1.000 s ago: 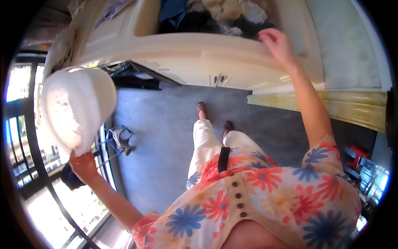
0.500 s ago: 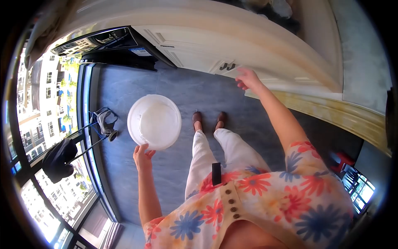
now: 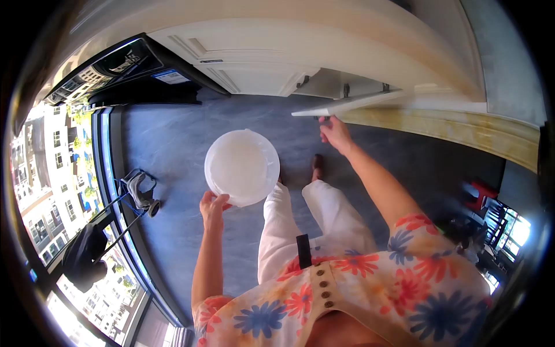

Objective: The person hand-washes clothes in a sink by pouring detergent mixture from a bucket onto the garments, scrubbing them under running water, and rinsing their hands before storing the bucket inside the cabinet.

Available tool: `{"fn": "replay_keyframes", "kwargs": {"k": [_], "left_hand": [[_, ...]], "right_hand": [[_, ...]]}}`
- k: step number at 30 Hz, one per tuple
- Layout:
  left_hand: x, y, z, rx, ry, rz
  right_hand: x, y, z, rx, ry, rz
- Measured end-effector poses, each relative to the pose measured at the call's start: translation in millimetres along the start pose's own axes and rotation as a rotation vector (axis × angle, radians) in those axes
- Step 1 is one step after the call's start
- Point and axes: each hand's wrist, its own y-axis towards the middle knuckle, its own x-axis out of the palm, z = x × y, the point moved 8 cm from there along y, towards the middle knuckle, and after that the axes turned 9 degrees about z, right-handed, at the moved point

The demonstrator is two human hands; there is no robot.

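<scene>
A round white plastic basin (image 3: 241,168) is held up over the floor by its near rim. My left hand (image 3: 214,203) is closed on that rim, with the thumb on the upper side. At the right, the fingers of my right hand (image 3: 336,134) are curled at the dark handle of a white cabinet door (image 3: 347,104). The door stands swung out from the cabinet front, and part of the handle is hidden by the fingers and the door edge. Inside the cabinet opening it is too dim to make out contents.
White cabinet fronts (image 3: 254,75) run along the top, with a black appliance door (image 3: 104,72) standing out at the left. A folded trolley with a black bag (image 3: 85,263) leans by the windows. Yellow marble trim (image 3: 439,126) borders the cabinet base above the grey floor (image 3: 173,243).
My right hand has reached the handle, and the cabinet door has swung open toward me. My left hand has carried the basin to the right.
</scene>
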Motion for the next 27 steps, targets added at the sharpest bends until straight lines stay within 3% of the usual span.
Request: {"fn": "replay_keyframes", "kwargs": {"k": [6, 14, 17, 20, 23, 27], "left_hand": [[95.8, 30.5, -19.3, 0.026, 0.121, -0.072], [288.9, 70.4, -77.9, -0.074, -0.043, -0.181], [362.9, 89.5, -86.7, -0.072, -0.07, -0.19], [421.3, 112.6, -85.2, -0.083, -0.101, -0.148], [477.3, 147.7, -92.9, -0.039, -0.191, -0.109], [533.2, 182.9, -92.8, -0.01, -0.232, -0.119]], "right_hand": [[-39.1, -60.4, 75.1, -0.13, -0.301, 0.077], [-139.5, -121.8, 150.8, -0.377, -0.489, 0.224], [-165.4, -125.4, 167.1, -0.401, -0.635, 0.182], [-179.1, -131.1, 178.7, -0.576, -0.657, 0.154], [-196.1, -133.0, 195.7, -0.541, -0.475, 0.164], [-196.1, -141.0, 192.4, -0.751, -0.587, 0.184]]}}
